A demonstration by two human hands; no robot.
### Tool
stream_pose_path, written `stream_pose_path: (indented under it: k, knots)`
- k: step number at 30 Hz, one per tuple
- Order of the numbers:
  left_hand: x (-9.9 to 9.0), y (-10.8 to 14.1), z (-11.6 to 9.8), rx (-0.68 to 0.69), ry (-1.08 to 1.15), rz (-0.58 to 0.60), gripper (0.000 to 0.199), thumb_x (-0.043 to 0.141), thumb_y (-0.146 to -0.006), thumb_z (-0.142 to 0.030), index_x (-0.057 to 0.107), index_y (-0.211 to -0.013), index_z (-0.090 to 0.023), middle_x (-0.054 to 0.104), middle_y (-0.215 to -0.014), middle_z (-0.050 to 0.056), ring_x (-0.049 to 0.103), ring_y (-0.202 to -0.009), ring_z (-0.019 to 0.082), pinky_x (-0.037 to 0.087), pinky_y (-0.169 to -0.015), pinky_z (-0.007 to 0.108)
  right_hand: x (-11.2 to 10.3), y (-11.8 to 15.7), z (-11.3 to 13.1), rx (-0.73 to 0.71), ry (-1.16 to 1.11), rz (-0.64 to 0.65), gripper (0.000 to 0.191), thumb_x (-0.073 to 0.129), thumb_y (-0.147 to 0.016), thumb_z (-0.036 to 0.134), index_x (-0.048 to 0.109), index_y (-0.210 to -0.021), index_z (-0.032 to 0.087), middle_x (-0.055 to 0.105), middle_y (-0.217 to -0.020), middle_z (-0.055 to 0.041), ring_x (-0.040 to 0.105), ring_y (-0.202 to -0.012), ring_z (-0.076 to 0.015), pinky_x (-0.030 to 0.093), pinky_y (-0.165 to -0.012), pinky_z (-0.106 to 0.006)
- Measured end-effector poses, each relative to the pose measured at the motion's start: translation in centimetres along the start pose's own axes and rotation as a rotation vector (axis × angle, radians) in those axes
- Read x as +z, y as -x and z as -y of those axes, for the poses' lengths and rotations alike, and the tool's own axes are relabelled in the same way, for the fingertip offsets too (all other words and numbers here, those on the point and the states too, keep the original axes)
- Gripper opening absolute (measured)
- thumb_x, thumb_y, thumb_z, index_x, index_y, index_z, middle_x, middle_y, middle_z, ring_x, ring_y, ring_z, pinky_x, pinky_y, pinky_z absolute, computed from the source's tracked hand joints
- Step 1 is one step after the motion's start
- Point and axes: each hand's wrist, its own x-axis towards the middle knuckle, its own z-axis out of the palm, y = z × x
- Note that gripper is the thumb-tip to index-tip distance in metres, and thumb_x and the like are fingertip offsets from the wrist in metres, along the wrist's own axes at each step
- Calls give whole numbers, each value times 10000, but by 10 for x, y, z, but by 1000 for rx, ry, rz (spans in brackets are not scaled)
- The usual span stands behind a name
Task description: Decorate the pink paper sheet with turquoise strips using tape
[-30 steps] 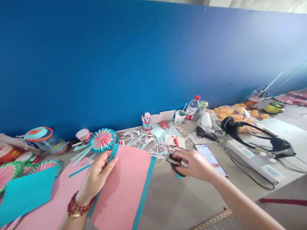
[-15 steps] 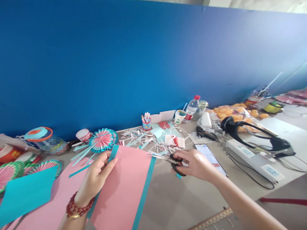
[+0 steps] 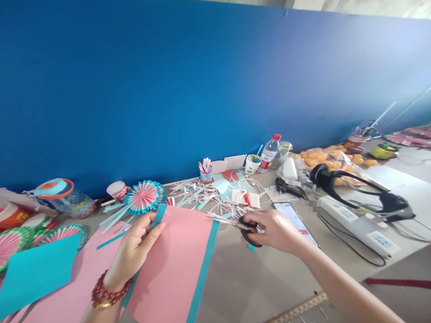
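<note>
My left hand (image 3: 141, 242) pinches the upper left edge of a pink sheet (image 3: 178, 255) with teal strips along both long sides. Black-handled scissors (image 3: 235, 222) are in my right hand (image 3: 274, 231), with fingers in the handle loops. Their blades lie slightly apart at the sheet's top right corner, by the teal strip. Another pink sheet (image 3: 81, 278) lies under my left wrist, and a teal sheet (image 3: 40, 273) rests over its left part.
Paper scraps (image 3: 195, 193) lie behind the sheet, near a pen cup (image 3: 205, 172) and a bottle (image 3: 269, 154). A folded paper fan (image 3: 144, 197) is at back left. On the right are a phone (image 3: 296, 222), a power strip (image 3: 358, 226) and a black headset (image 3: 357, 188).
Almost nothing differs. The scissors and the top right corner of the sheet have shifted very slightly; both hands keep their holds.
</note>
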Motion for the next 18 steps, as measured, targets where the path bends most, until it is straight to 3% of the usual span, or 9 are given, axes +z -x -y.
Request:
stream_pose_path:
  k: [14,18]
  knots:
    - [-1,1,4,-16,5,4,250,519,-936,-450,538,-1015,-214,595,-803,-17,557,-728,141,445,-691,212,-2,1,-3,-20,-29,-33,42,612,-753,248,583,-770,222,585,-658,42,483,-557,-99,299,-545,-212]
    - [0,0,3,-28,43,15,278,512,-938,-458,535,-1064,-212,615,-824,-9,581,-756,151,459,-711,221,2,0,-10,66,-145,-94,119,598,-795,315,561,-748,213,566,-637,41,455,-535,-91,307,-513,-201]
